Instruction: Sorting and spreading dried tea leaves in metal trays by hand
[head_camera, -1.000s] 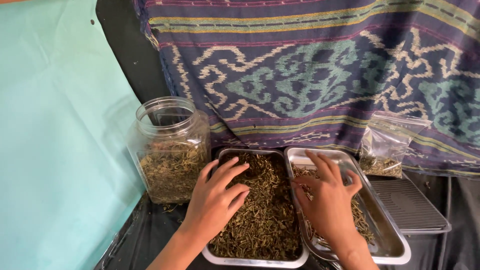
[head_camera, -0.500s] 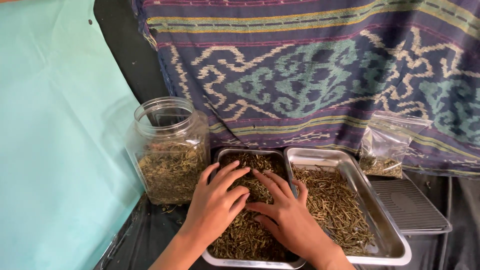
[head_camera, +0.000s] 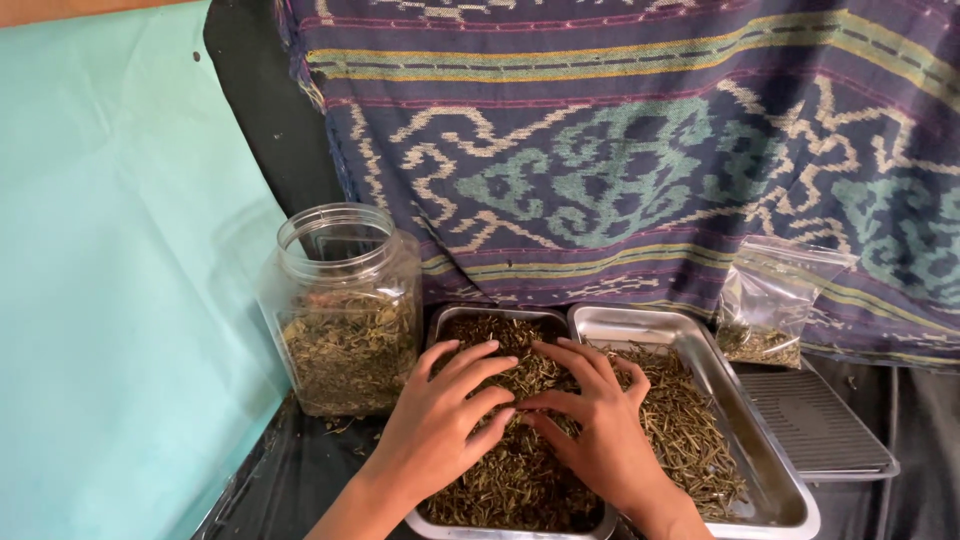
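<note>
Spread fingers (head_camera: 478, 362) on dry twiggy herbs (head_camera: 520, 480)

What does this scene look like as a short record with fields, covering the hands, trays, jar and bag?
left hand: flat, fingers spread, resting on the dried leaves in the left tray
right hand: fingers spread, on the same leaves, beside the left hand
left tray: metal, holding dark dried leaves
right tray: metal, touching the left tray, holding paler stalks
jar: clear plastic, no lid, partly filled with dried leaves, left of the trays
bag: clear plastic, a little dried herb inside, right of the trays
backdrop: patterned woven cloth
</note>
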